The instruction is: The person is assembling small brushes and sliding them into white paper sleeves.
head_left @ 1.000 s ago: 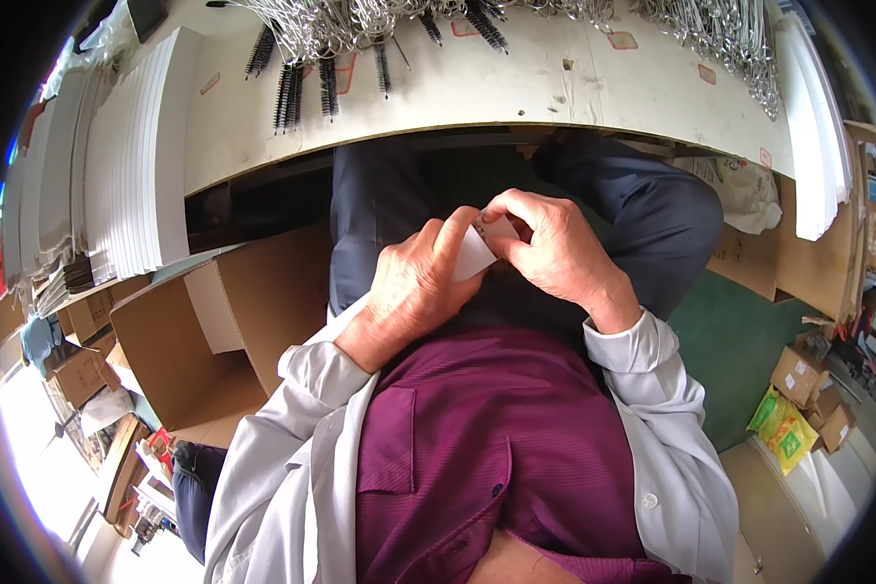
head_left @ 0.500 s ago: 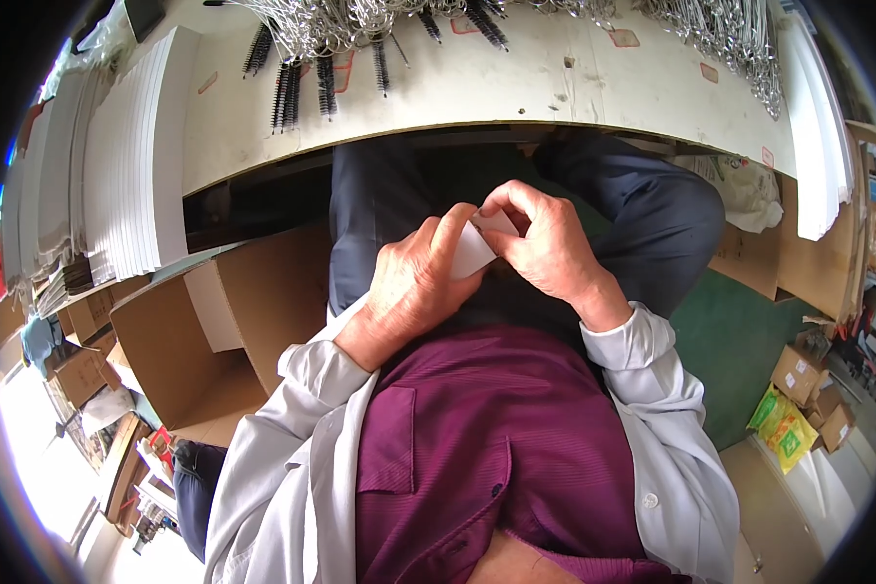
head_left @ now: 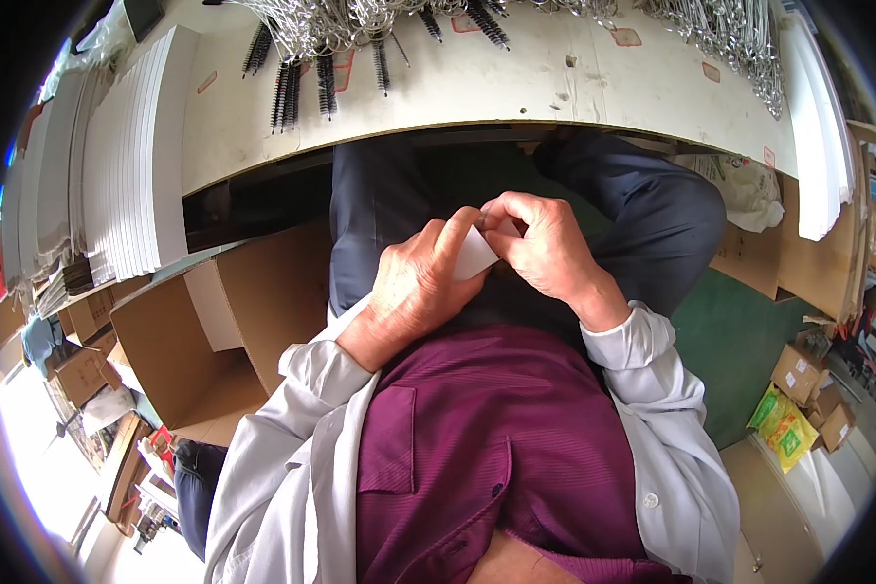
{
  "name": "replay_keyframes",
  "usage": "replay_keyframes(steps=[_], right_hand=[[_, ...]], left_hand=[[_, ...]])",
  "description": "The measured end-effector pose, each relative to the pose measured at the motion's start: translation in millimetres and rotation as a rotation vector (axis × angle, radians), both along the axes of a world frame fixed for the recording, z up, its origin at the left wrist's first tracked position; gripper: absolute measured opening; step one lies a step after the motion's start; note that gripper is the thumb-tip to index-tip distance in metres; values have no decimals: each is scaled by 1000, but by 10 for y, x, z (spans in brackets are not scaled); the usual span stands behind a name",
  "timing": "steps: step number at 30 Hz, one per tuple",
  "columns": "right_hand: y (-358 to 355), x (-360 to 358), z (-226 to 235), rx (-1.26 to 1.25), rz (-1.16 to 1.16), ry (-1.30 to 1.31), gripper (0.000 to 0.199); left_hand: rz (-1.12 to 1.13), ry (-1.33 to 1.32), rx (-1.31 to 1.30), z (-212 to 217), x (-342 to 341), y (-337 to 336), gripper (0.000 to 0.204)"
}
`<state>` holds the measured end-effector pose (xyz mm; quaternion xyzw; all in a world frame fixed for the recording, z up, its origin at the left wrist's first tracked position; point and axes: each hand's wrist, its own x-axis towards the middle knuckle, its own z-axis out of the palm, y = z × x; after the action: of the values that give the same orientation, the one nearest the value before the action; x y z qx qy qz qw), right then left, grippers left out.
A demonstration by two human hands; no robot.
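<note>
Above my lap, a small white piece of paper or thin card (head_left: 474, 255) is held between both hands. My left hand (head_left: 417, 271) is closed around its left side, its fingers pointing up and away from me. At the upper right edge, my right hand (head_left: 547, 251) is closed, with thumb and index finger pinched together by the left fingertips. Fingers hide much of the piece, so its full shape cannot be made out. Something tiny may sit between the fingertips, too small to name.
A pale worktable (head_left: 516, 88) lies ahead, with wire-handled black bristle brushes (head_left: 287, 92) and looped wires heaped at its far side. White flat pieces (head_left: 131, 165) stand stacked at left, beside an open cardboard box (head_left: 180, 331). Another white stack (head_left: 818, 136) is at right.
My right fingers have shifted slightly left and down, closing nearer to the left fingertips. Less of the white piece's upper corner shows. The left hand has barely moved.
</note>
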<state>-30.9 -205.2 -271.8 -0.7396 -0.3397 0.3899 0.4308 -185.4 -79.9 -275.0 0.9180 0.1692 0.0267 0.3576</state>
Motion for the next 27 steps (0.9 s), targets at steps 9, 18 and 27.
replay_keyframes(steps=[9,18,27], right_hand=[[-124,18,14,152,65,59,15],[-230,59,127,244,-126,496,21],[-209,-179,135,234,-207,502,19]], left_hand=[[25,-44,12,-16,-17,31,68],[68,-36,-75,139,-8,99,71],[75,-107,-127,154,-35,141,69]])
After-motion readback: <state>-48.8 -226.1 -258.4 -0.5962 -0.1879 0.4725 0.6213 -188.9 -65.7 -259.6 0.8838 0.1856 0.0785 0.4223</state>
